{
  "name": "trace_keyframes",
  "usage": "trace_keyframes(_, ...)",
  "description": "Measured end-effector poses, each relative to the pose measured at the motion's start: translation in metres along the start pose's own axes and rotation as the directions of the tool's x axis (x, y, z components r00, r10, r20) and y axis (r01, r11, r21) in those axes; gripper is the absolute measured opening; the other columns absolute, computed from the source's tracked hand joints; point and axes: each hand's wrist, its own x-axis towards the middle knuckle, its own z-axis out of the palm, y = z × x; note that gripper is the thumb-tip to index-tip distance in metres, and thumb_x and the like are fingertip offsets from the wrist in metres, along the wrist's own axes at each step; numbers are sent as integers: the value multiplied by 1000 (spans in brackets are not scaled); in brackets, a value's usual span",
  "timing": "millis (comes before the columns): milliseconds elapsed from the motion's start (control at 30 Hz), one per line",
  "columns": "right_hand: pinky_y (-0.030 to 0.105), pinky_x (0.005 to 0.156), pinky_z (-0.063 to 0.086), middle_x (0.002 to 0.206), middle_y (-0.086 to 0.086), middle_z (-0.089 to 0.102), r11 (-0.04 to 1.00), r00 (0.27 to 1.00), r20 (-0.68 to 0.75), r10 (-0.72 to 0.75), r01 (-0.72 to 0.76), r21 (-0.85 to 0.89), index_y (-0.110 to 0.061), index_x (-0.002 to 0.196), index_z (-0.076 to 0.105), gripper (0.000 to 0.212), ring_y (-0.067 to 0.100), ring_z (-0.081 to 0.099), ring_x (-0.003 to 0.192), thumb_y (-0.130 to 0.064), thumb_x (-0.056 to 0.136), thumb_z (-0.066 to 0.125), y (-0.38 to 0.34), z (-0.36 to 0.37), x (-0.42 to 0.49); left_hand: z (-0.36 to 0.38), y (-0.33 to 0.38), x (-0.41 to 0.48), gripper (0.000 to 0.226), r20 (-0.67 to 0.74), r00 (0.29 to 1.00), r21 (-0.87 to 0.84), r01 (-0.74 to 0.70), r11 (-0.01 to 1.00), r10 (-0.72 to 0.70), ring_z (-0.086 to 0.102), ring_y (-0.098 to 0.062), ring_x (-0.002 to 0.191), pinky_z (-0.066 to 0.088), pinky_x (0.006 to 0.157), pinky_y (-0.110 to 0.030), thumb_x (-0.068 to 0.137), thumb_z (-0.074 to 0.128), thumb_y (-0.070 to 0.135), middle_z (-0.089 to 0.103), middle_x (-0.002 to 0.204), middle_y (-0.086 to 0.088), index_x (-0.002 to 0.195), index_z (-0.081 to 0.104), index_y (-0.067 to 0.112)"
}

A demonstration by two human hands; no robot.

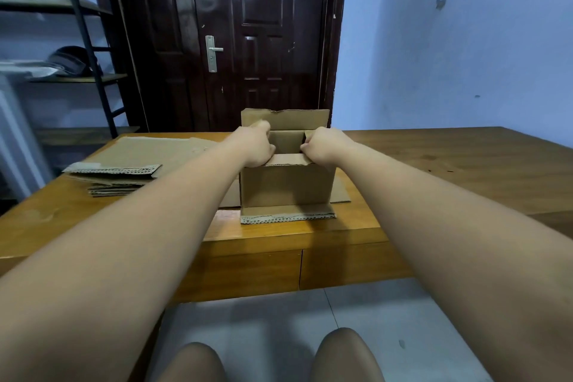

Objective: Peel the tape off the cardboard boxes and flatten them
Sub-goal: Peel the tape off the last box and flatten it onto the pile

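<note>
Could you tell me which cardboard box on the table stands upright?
The open brown cardboard box gripped by the left hand and right hand; the stack of flattened cardboard boxes lies to its left.

Lower inside of box point(286, 183) unseen.

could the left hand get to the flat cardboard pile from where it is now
Probably yes. The pile lies just left of the box, with nothing between it and the left hand. That hand grips the box's rim, so it must let go first.
</note>
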Motion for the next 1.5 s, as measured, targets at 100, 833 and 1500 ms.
trace_keyframes(100, 37, 83, 43, 124, 13, 53, 996, 995, -95, -7, 15, 84, -12, 130, 51, 33, 33, 53, 108, -16, 100, 38, 0, 2, -12, 10, -11, -1, 28, -155, 985, -162, 44, 986, -70, 56, -25, 78, 55, 69, -40, 90, 47, 0, 58, 99, -15, 109, 37, 18)
trace_keyframes(833, 47, 112, 33, 142, -1, 48, -59, 904, 74, 420, -55, 997, -23, 142, 42, 85, 23, 43, 131, -81, 80, 33, 22, 31, -25, 66, -45, -33, 92, 133, 989, -905, 147, 399, -64, 49, -21, 122, 44, 100, -34, 78, 76, 12, 44, 145, -5, 151, 19, 19)
trace_keyframes(1500, 53, 113, 26, 154, 8, 28, 348, 757, -132, 641, -133, 928, -29, 151, 17, 99, 32, 27, 141, -65, 73, 67, 67, 54, -10, 36, -33, -29, 8, 110, 994, -993, 110, 40, 13, 65, -16, 89, 55, 74, -32, 95, 55, 14, 68, 100, -3, 103, 58, 17)
